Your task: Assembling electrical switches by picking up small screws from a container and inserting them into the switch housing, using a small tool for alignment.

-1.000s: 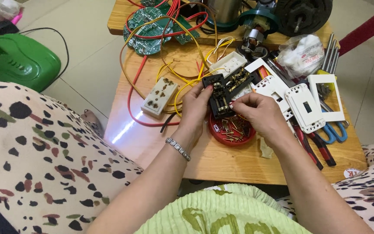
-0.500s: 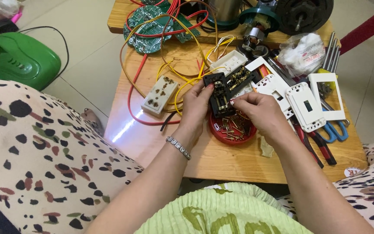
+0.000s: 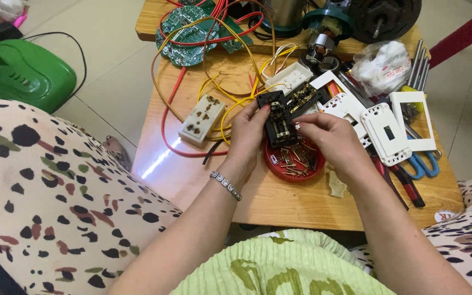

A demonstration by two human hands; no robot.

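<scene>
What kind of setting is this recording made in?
Probably a home repair spot, not a workshop: a low wooden table on tiled floor, strewn with green circuit boards, loose wires and white socket faceplates.

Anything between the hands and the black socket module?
Nothing visible. The left hand grips the black socket module at its left edge, and the right hand touches its right side, above the red dish of small metal parts.

Around the dish (image 3: 279, 170) I see: socket (image 3: 202, 119) left, plates (image 3: 389, 131) right, circuit board (image 3: 184, 33) behind, switch block (image 3: 277, 117) above.
</scene>
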